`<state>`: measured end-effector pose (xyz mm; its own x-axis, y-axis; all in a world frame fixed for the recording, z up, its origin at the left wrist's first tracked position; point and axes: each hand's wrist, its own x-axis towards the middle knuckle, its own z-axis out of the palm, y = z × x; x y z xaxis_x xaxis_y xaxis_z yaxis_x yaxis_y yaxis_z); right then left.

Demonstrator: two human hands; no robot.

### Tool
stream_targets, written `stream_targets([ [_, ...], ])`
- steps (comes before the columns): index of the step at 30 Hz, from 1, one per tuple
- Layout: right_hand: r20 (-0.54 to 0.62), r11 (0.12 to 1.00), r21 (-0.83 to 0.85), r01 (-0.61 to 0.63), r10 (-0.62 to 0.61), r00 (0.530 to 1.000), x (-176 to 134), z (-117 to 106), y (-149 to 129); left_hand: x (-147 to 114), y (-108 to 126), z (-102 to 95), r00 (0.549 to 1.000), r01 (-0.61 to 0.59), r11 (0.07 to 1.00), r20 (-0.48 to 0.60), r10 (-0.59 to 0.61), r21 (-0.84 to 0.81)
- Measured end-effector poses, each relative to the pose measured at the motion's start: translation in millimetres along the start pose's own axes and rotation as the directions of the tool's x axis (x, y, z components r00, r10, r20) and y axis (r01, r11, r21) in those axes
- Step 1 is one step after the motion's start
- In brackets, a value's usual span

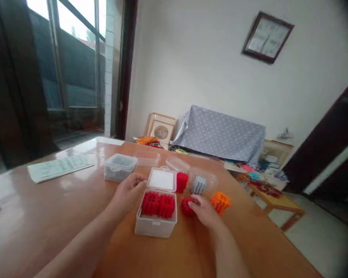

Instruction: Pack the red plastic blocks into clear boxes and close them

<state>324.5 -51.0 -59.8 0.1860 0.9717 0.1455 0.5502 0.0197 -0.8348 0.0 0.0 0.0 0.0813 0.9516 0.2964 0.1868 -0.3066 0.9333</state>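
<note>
My right hand (204, 210) grips a round red plastic piece (187, 207) with thumb and fingers, low over the table. Left of it stands a clear plastic box (155, 228), its lid (162, 180) tipped back. Two notched red blocks (158, 205) sit side by side in the box. My left hand (130, 191) is beside the lid's left edge, fingers loosely bent and apart from the thumb; whether the tips touch the lid I cannot tell. Behind my right hand are another red block (182, 182) and a grey one (198, 185). An orange piece (220, 202) lies to the right.
A closed clear box (120, 166) stands behind my left hand. Clear plastic covers (147, 158) lie farther back on the glossy wooden table (127, 247). Printed paper (60, 166) lies at left. Beyond the table's right edge is a low wooden stool (278, 202).
</note>
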Motion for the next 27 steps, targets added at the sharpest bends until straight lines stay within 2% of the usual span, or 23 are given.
stream_targets([
  [10, -0.03, 0.996, 0.055, -0.075, 0.077, 0.997, 0, 3, -2, 5, -11, -0.9, 1.0, -0.004, 1.0, -0.006, 0.004, -0.024],
  [21, -0.022, 0.984, 0.126, -0.128, 0.132, 0.991, 3, 0, -4, 5, -9, -1.7, 1.0, -0.007, 1.0, -0.015, 0.007, -0.012],
  [27, -0.034, 0.985, 0.108, -0.137, 0.141, 0.989, 1, 1, -4, 3, -3, -1.8, 1.0, -0.001, 1.0, -0.014, 0.001, -0.004],
])
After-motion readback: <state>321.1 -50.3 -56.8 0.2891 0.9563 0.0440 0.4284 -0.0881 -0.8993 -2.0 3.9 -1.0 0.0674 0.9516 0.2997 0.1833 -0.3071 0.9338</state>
